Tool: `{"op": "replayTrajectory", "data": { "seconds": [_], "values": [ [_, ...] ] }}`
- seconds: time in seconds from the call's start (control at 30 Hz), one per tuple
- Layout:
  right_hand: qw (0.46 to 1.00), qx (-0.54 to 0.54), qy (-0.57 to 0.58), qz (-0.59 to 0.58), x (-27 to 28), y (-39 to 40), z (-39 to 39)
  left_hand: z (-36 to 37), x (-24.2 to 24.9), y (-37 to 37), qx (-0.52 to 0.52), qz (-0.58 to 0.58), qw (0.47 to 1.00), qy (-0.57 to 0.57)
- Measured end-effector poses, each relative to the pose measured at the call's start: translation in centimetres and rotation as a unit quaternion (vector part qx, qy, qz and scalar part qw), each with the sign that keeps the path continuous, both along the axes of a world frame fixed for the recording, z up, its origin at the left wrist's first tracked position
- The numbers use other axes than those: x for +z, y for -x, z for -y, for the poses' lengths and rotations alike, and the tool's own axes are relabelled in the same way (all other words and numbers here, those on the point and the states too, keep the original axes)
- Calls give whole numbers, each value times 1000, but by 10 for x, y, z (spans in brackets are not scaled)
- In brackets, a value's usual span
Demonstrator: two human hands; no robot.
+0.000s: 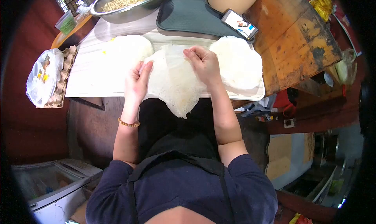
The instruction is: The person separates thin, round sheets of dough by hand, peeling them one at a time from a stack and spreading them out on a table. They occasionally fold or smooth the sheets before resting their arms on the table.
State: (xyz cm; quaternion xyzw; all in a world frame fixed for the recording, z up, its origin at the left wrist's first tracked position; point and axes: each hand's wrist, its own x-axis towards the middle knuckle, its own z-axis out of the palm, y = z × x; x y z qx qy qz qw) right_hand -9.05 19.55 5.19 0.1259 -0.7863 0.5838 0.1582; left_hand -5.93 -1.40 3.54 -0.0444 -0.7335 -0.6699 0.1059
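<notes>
A thin, translucent white spring roll wrapper (174, 81) hangs between my two hands over the table's front edge, its lower end tapering to a point in front of the black apron. My left hand (137, 80) pinches its left side between thumb and fingers. The upper right edge is gripped by my right hand (204, 63), closed the same way. Just right of that hand lies a pile of round white wrappers (238, 63). Another round white wrapper pile (133, 48) lies beyond my left hand, partly washed out by glare.
At the back are a steel bowl (129, 14) of shredded food, a dark tray (186, 16) and a phone (239, 24) on the tray's right corner. An egg carton (67, 73) with a plastic bag (44, 77) borders the left edge. A wooden table (290, 40) adjoins on the right.
</notes>
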Motion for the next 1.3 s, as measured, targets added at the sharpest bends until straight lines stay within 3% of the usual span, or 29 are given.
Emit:
{"op": "replayTrajectory", "data": {
  "seconds": [0.27,0.4,0.5,0.53,0.7,0.83,0.97,1.3],
  "values": [
    [997,-52,14,50,3,3,-26,18,-2,5,20,17,1000,3],
    [994,-102,48,-11,0,5,-38,30,0,5,47,-33,998,-10],
    [988,-142,52,17,5,3,-50,41,1,3,52,-29,998,-15],
    [986,-154,57,-23,1,6,-52,43,4,0,75,-16,997,-2],
    [981,-180,64,-10,3,4,-65,54,15,-4,133,1,990,39],
    [974,-187,127,-23,4,3,-75,66,17,0,184,-57,980,45],
    [976,-190,105,-14,1,4,-80,80,16,-3,161,-1,986,42],
    [984,-150,97,-8,15,1,-100,117,17,2,78,-16,997,18]
  ]
}}
